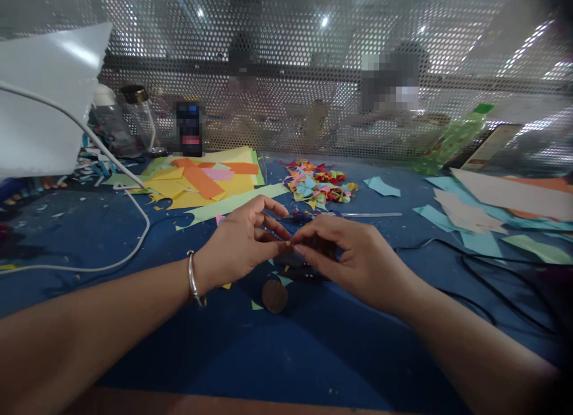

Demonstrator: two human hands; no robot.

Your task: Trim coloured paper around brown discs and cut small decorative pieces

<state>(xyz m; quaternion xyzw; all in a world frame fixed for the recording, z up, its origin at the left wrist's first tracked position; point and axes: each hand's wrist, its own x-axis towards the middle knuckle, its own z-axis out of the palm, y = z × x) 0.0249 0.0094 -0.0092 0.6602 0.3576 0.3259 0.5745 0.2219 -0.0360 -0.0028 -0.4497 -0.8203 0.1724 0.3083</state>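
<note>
My left hand [244, 239] and my right hand [347, 246] meet over the middle of the blue table. Between their fingertips is a tiny yellow piece [287, 243], probably paper, mostly hidden by the fingers. Both hands are closed in a pinch on it, and a silver bangle [193, 277] circles the left wrist. Just below them on the table lies a round brown disc [274, 296], with a small green scrap [256, 306] beside it. Behind the fingertips, a heap of small folded, colourful paper pieces [320, 185] is spread out.
Yellow paper sheets [244, 191] with orange strips lie at the back left. More coloured paper [481, 215] sits at the right, near black cables [496, 283]. A white cable [145, 227] curves along the left. Bottles [145, 125] and a phone [190, 128] stand by the perforated metal panel [295, 57].
</note>
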